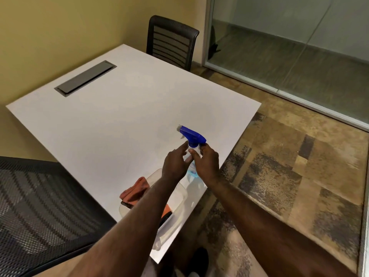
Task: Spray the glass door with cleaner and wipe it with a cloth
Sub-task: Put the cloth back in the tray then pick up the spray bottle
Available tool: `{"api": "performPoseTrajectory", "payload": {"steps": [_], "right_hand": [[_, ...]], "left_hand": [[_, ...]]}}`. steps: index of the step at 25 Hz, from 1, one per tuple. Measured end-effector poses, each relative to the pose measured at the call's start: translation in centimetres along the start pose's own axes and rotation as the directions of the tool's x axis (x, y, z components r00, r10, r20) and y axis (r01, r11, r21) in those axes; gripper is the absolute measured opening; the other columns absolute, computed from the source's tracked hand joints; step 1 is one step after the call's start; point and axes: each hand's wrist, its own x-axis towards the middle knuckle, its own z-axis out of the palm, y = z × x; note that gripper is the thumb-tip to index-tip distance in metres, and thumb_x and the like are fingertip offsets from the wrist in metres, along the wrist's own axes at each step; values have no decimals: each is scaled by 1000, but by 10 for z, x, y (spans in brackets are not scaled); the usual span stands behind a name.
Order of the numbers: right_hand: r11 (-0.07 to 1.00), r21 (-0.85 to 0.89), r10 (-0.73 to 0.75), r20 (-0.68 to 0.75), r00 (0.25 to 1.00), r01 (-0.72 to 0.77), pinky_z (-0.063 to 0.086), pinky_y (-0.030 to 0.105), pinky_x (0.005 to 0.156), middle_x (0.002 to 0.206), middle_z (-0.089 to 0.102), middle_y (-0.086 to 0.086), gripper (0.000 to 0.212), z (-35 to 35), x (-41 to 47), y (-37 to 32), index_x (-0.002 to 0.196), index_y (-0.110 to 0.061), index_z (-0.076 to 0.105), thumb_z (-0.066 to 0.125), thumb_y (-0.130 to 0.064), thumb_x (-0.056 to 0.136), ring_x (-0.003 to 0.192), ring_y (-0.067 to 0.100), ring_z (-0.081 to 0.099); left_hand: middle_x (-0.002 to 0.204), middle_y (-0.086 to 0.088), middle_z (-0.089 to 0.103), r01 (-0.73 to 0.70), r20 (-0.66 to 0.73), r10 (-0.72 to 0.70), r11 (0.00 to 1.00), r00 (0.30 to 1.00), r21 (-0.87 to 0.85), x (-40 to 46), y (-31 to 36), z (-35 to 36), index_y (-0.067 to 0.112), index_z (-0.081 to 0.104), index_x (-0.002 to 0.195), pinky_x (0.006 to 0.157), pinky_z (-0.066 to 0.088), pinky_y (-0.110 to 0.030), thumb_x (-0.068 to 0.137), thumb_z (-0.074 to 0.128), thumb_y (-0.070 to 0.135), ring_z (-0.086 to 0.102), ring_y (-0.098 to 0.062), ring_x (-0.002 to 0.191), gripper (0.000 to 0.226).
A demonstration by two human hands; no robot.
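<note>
We see both hands, left hand [175, 162] and right hand [205, 162], wrapped around the spray bottle [192, 148] at the table [119, 116] corner, where a slip could tip it off the edge.

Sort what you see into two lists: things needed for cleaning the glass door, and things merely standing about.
Needed: spray bottle, held by left hand and right hand; orange cloth; glass door.

Standing about: white table, far chair, near chair, clear container.
</note>
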Motion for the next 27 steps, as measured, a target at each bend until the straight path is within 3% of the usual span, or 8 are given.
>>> {"api": "performPoseTrajectory", "payload": {"steps": [3,7,13,16,23,27], "right_hand": [[997,8,-81,-3,997,81,36,8,85,116,68,9,41,-3,-7,-13,124,-8,58,69,-19,86,106,24,64],[974,-41,-224,2,975,224,37,19,91,136,55,14,56,-2,-31,-42,139,-8,42,66,-14,88,118,26,58],[933,77,-355,18,935,353,47,15,86,107,71,9,37,0,-77,-88,120,-5,60,67,-19,87,97,15,65],[923,100,-375,16,927,371,37,-3,80,106,71,9,33,9,-101,-93,116,-5,62,69,-17,86,94,-7,53],[969,78,-239,68,969,233,32,-6,74,108,71,4,35,27,-131,-56,118,-11,61,69,-19,86,99,5,60],[989,57,-143,84,986,138,33,2,79,111,70,6,35,34,-122,-37,118,-11,61,69,-20,86,106,17,63]], "left_hand": [[136,-8,67,-16,-69,13,999,998,-50,-7,3,-8,17,48,147,107,49,-46,99,60,24,64,-26,124,51],[134,-11,67,-54,-151,40,994,988,-90,-26,7,-33,11,52,144,107,50,-45,97,63,22,64,-29,122,50],[136,-10,66,-90,-215,84,996,973,-15,-69,-5,-81,15,48,147,107,47,-54,98,60,30,59,-32,129,52],[140,-10,63,-86,-215,87,996,973,16,-91,-21,-94,19,46,148,111,44,-57,98,60,32,52,-34,137,54],[146,-12,58,-38,-81,37,999,996,-15,-120,-50,-77,20,44,150,118,35,-56,100,56,30,47,-36,141,52],[151,-10,53,8,-37,-9,999,999,-48,-115,-57,-57,17,43,149,122,29,-57,100,55,27,45,-34,143,51]]}}
